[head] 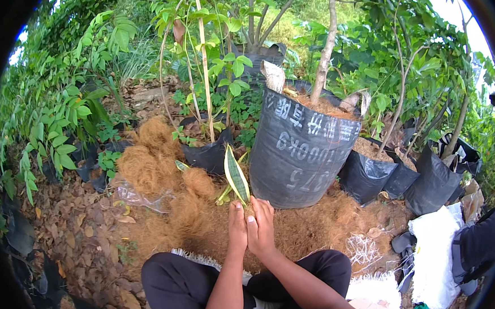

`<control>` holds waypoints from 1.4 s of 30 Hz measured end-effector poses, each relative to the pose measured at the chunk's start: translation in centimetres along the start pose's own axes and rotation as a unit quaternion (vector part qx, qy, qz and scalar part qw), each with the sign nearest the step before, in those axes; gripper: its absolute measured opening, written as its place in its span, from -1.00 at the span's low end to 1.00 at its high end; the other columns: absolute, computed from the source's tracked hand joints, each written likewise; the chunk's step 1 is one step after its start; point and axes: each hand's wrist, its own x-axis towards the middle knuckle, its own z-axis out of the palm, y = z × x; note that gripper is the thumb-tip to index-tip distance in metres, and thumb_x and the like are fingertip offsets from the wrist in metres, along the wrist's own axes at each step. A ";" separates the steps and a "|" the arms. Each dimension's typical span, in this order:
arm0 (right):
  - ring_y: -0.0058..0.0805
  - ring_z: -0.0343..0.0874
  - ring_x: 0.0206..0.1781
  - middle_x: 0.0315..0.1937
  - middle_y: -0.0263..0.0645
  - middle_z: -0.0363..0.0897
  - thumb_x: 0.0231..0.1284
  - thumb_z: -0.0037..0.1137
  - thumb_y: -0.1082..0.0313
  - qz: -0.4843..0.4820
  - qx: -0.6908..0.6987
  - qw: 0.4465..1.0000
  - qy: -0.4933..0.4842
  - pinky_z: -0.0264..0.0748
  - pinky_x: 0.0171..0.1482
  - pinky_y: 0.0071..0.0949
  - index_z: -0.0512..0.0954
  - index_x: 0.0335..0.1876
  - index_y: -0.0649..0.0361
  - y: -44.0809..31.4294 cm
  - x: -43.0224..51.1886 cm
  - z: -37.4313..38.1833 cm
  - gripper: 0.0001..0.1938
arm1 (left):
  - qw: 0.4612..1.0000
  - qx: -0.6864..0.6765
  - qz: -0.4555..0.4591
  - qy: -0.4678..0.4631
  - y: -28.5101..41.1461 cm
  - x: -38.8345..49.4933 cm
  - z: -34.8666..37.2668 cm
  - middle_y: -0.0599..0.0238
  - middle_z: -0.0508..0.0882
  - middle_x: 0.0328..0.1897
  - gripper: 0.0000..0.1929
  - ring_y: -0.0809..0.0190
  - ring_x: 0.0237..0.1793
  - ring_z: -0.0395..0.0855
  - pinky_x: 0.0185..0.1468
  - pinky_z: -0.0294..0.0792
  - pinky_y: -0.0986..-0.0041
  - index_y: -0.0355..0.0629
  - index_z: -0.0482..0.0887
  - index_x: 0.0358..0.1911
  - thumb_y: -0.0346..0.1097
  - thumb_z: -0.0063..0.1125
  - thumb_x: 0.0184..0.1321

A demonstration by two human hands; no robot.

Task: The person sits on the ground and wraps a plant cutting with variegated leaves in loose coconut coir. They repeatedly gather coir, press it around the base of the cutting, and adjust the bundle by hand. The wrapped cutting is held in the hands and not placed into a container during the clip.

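Observation:
My left hand (237,228) and my right hand (261,226) are pressed together around the base of a snake plant leaf (236,175), green with yellow edges, which stands upright between them. A little brown fibre shows between the fingers; the rest of what they enclose is hidden. Just beyond, to the left, lie a small ball of coconut fibre (199,183) and a larger heap of loose coconut fibre (150,160). Another variegated leaf tip (182,165) pokes out beside the ball. Loose fibre also covers the ground before my crossed legs.
A large black fabric grow bag (304,151) with a tree stands just beyond my hands. Smaller black grow bags (365,175) line the right. A clear plastic bag (141,197) lies left. White woven sacking (434,253), a pair of dark sandals (403,255) and a black backpack (478,242) are at right.

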 end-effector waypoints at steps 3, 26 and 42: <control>-0.03 0.28 0.47 0.28 0.02 0.49 0.46 -0.09 0.24 0.013 -0.008 1.000 -0.027 -0.12 0.60 0.12 0.38 0.44 0.34 0.0 0.0 -0.1 -0.48 | 0.994 -0.102 -0.046 0.010 -1.0 0.2 0.1 0.16 0.56 0.19 -0.52 0.26 0.15 0.53 0.25 0.37 0.36 -0.19 0.42 0.31 0.05 -0.30 0.65; -0.19 0.25 0.54 0.51 -0.01 0.26 0.57 -0.09 0.17 0.179 0.285 0.942 -0.001 0.16 0.54 -0.25 0.31 0.47 0.42 0.0 0.2 0.6 -0.45 | 0.968 0.250 -0.001 -0.009 2.3 -0.5 0.4 -0.23 0.68 -0.11 -0.40 -0.24 -0.04 0.62 0.13 0.41 0.08 -0.43 0.64 -0.03 0.05 -0.35 0.63; -0.55 0.62 0.00 0.01 -0.26 0.63 0.56 -0.03 0.35 0.366 0.622 0.690 0.049 0.61 0.06 -0.48 0.47 0.19 0.24 -1.8 -0.5 1.4 -0.76 | 0.905 0.279 0.299 0.112 2.6 0.6 0.5 -0.19 0.37 0.26 -0.60 -0.26 0.31 0.33 0.42 0.12 -0.04 -0.32 0.43 0.10 -0.10 -0.10 0.45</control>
